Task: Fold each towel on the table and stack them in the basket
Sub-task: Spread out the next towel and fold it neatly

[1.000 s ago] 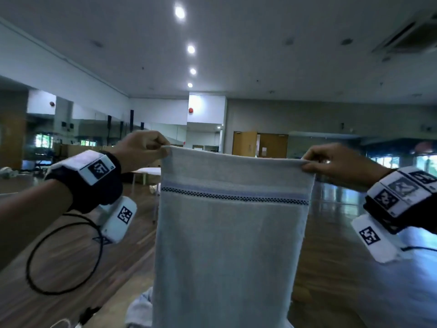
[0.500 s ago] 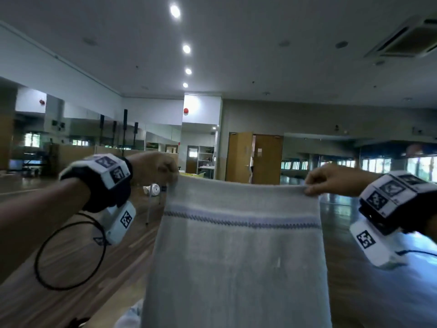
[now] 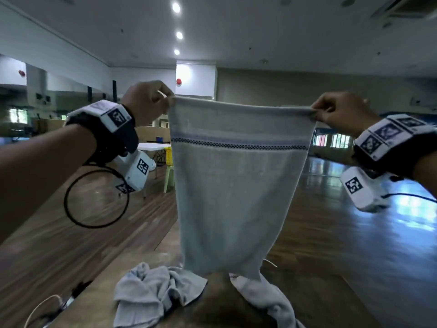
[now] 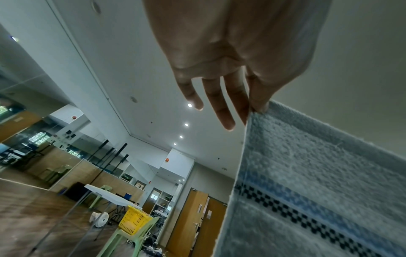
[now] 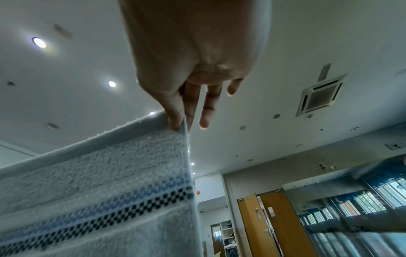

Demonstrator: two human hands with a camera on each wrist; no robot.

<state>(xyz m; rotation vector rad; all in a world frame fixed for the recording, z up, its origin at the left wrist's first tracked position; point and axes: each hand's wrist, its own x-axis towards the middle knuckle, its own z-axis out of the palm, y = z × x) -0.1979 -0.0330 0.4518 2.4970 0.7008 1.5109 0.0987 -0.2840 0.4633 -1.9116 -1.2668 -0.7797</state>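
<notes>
A pale grey-blue towel [image 3: 236, 185] with a blue and black checked stripe hangs spread in the air before me. My left hand [image 3: 165, 100] pinches its top left corner between thumb and forefinger, the other fingers [image 4: 222, 107] straight. My right hand [image 3: 318, 112] pinches the top right corner the same way. The towel [image 4: 307, 173] fills the lower right of the left wrist view, and the towel [image 5: 98, 182] fills the lower left of the right wrist view. Below it, a crumpled towel [image 3: 151, 292] and another towel [image 3: 267, 301] lie on the brown table [image 3: 220, 306]. No basket on the table shows.
A wide hall with a wooden floor [image 3: 71, 245] lies beyond the table. A white folding table [image 3: 153, 146], a yellow basket [image 4: 134, 220] on a green plastic chair [image 4: 127, 241] and wooden doors [image 5: 268, 222] stand further off. Cables hang from both wrists.
The towel has been raised, so its lower edge now hangs clear above the table. The view has dropped, bringing the table and two crumpled towels into sight. Both pinches are unchanged.
</notes>
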